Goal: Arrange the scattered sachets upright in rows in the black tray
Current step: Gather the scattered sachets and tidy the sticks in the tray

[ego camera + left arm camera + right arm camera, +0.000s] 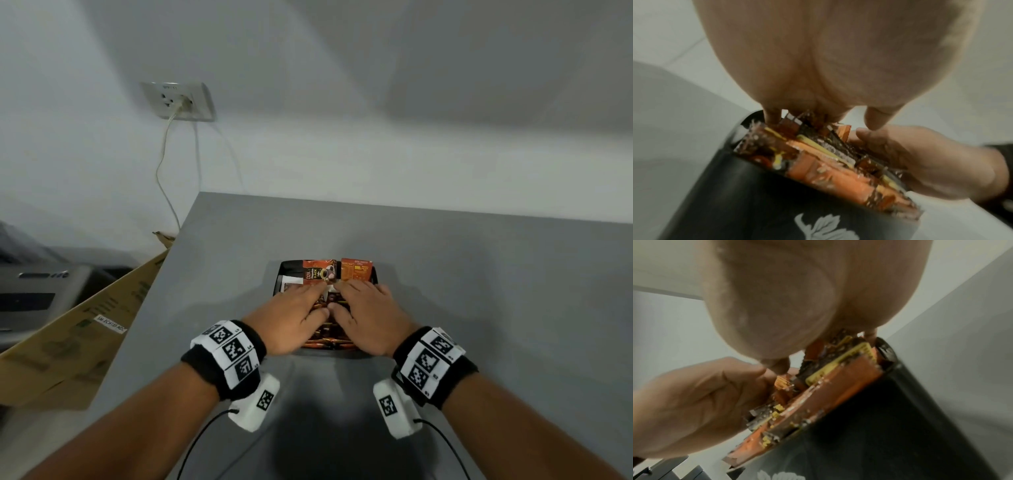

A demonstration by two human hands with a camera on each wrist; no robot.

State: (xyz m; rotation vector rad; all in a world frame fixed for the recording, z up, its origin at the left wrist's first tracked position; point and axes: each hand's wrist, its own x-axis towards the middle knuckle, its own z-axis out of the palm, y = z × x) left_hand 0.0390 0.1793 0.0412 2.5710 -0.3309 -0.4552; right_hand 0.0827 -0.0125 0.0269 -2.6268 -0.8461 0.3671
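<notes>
From the head camera, both hands sit palm-down side by side on top of the sachets [327, 334] packed in the black tray [278, 278], thumbs nearly touching in the middle. The left hand [294, 313] has its fingers stretched fairly flat over the left part of the pack, and the right hand [365, 313] does the same on the right part, so neither is gripping anything, just pressing down. Just past the fingertips two sachets stand up taller than the rest, a dark-and-orange one [319, 271] ahead of the left hand and an orange one [356, 270] ahead of the right. The tray sits on a grey table [479, 291]. From the left wrist camera, the left hand [838, 56] fills the top, its fingertips [772, 116] touching the sachet tops [818, 155], which stand on edge in tight rows inside the tray [748, 203]; the right hand [920, 159] rests along the far side of the pack. From the right wrist camera it's mirrored: right hand [797, 296] up top, fingers resting on the sachet edges [838, 378], left hand [701, 399] flat beside them, tray wall [890, 426] below with a white leaf print.
</notes>
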